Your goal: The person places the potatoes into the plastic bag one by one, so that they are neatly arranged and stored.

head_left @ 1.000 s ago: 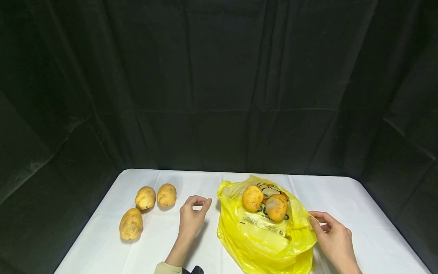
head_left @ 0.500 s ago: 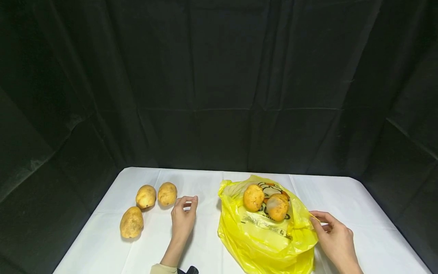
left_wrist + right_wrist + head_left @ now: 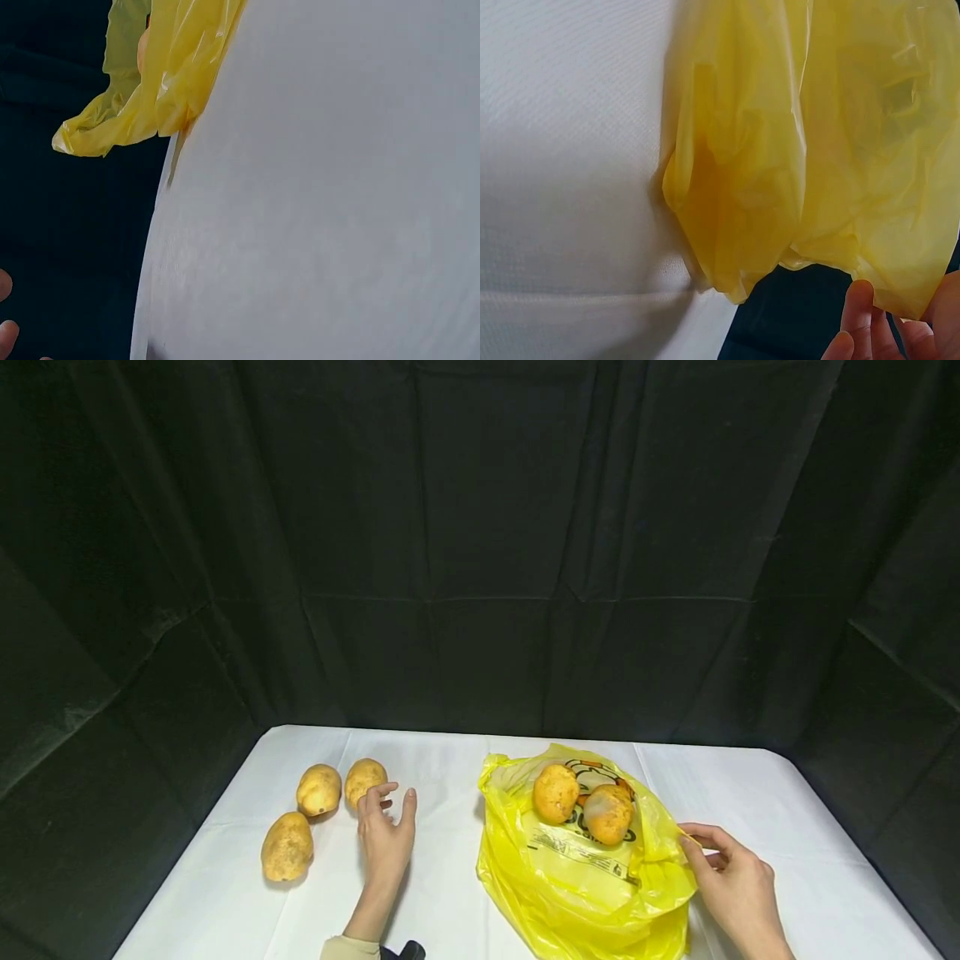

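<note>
bagging potatoes looked to be the work in hand, at the step, by my reading, of picking up a third. two lay within the open mouth of the yellow bag: a round potato and, just beside it, a pale-sheened potato. three more sat out on the white surface, left of the bag: the far potato nearest the bag, the middle potato just beside it, the near potato closest to the person.

left hand: at the near edge of the far potato, fingers forward, thumb spread well apart from them, nothing in its grasp. whether the fingertips touched the skin, i could not tell. right hand: thumb and finger pinching the bag's right rim, mouth standing wide.

the next move, i judged, called for fingers and thumb to close round the far potato, lift it without nudging its neighbour, carry it across and let go low inside the bag. the right hand seemed to need only a steady hold; such thin plastic would likely sag if released.
</note>
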The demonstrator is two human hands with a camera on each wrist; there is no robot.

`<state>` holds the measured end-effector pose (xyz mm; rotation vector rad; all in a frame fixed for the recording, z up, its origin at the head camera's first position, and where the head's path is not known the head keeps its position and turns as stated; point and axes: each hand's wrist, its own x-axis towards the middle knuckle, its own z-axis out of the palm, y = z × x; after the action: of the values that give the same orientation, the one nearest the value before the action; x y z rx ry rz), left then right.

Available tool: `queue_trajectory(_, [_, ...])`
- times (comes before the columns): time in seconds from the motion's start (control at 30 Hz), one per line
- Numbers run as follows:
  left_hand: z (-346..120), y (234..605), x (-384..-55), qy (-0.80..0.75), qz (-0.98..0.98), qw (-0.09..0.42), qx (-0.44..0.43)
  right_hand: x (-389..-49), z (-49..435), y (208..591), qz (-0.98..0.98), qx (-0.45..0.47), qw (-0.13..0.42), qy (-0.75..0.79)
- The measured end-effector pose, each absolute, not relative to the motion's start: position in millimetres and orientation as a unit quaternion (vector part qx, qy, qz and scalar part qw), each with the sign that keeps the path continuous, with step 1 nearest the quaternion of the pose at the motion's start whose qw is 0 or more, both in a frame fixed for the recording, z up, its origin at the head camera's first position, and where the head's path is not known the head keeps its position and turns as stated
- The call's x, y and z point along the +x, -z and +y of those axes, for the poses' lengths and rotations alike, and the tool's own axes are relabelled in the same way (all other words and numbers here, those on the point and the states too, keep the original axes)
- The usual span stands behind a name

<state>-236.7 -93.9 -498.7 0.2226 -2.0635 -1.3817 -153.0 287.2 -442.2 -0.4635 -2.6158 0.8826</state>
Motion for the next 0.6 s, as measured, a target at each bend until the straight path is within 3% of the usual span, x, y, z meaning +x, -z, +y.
queue_trajectory(0.2, [-100.1,498.1,-239.8,0.511,-0.791,0.326,0.084,-152.1,289.7,442.1,-0.923,-0.157,0.179,-0.303])
queue_trajectory(0.47, [-106.6,497.3,-241.7,0.466,-0.788,0.371,0.159,-151.9,289.9,441.8,-0.921,-0.158,0.18,-0.307])
queue_trajectory(0.6, [-110.2,498.4,-244.5,0.464,-0.788,0.362,0.178,-152.5,289.8,441.6,-0.922,-0.151,0.184,-0.306])
